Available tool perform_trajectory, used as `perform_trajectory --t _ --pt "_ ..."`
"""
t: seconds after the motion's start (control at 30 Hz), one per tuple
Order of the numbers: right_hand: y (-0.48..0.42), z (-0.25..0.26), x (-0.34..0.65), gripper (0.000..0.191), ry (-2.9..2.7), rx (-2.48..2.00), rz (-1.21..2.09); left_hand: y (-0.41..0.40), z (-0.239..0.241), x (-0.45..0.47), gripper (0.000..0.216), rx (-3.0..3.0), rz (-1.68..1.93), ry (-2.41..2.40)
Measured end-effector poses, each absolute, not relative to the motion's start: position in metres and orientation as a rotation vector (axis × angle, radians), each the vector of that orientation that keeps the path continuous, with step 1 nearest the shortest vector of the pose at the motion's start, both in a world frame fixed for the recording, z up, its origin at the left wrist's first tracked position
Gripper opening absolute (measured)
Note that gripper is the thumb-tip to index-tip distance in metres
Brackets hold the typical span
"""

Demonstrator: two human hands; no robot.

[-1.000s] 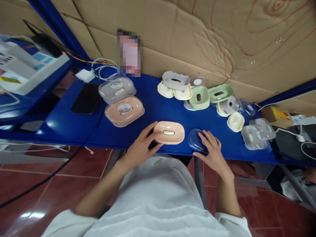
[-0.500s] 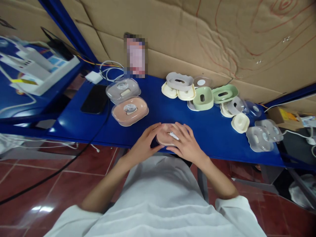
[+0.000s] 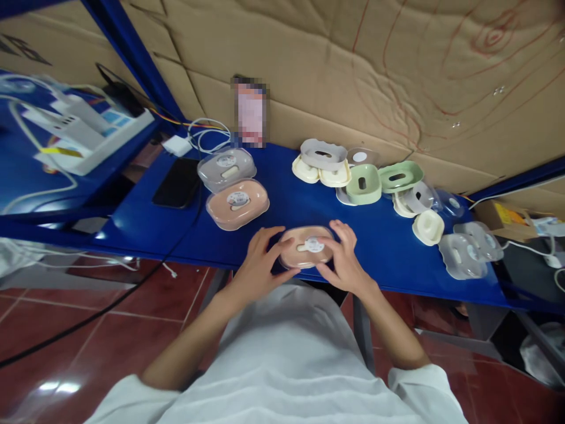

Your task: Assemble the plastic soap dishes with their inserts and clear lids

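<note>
A pink soap box with a clear lid and a round white label lies near the table's front edge, between my two hands. My left hand grips its left end, with fingers at the rim and the thumb over the lid. Around the right end curls my right hand, its fingers along the far side and near corner. Another pink soap box with a labelled clear lid stands to the left on the table. Behind that one is a grey soap box, also lidded and labelled.
Green trays, a grey tray and cream inserts cluster at the back right. Clear lids lie at the right end. A black phone, a white charger and a power strip are on the left.
My right hand has slid right from over the lid to the box's right end, uncovering the label. My left hand stays at the left end. The view has shifted slightly.
</note>
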State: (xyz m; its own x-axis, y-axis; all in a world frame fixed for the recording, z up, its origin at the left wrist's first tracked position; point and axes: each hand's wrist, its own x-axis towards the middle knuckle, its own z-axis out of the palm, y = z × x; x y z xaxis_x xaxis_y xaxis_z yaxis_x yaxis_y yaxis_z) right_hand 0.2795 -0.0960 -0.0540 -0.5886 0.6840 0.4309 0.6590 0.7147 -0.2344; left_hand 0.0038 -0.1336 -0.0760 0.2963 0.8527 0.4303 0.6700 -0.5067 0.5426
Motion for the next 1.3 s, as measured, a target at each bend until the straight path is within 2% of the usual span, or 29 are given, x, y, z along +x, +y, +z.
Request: perform_trajectory --t 0.2,0.37,0.5,0.7,0.8,0.93,1.1,1.2,1.3 --pt "-0.069 -0.045 0.324 0.052 -2.229 -1.397 -0.206 -0.173 -0.071 -0.034 0.057 2.398 1.047 1.992" --pt "-0.016 -0.028 0.342 0.044 -2.257 -1.467 -0.393 -0.161 -0.078 -0.060 0.054 2.251 1.126 1.960" --pt "0.004 -0.020 0.350 0.026 -2.219 -1.449 -0.368 -0.133 -0.083 -0.048 0.055 2.191 1.095 1.993" --pt "-0.024 -0.031 0.356 0.034 -2.149 -1.436 -0.247 -0.112 -0.078 -0.012 0.064 2.233 1.111 2.181" --pt "-0.034 -0.039 0.349 0.050 -2.238 -1.453 -0.181 -0.113 -0.074 0.010 0.059 2.426 1.187 2.026" --pt "-0.050 -0.040 0.331 0.038 -2.349 -1.404 0.004 -0.124 -0.072 0.031 0.053 2.633 1.111 1.572" --pt "-0.082 -0.030 0.318 0.031 -2.583 -1.108 0.237 -0.132 -0.073 0.033 0.063 2.688 0.960 1.388" --pt "-0.077 -0.026 0.320 0.031 -2.543 -1.038 0.207 -0.130 -0.073 0.030 0.058 2.711 0.874 1.323" --pt "-0.044 -0.028 0.326 0.038 -2.409 -1.241 0.031 -0.128 -0.073 0.031 0.041 2.719 0.834 1.241"
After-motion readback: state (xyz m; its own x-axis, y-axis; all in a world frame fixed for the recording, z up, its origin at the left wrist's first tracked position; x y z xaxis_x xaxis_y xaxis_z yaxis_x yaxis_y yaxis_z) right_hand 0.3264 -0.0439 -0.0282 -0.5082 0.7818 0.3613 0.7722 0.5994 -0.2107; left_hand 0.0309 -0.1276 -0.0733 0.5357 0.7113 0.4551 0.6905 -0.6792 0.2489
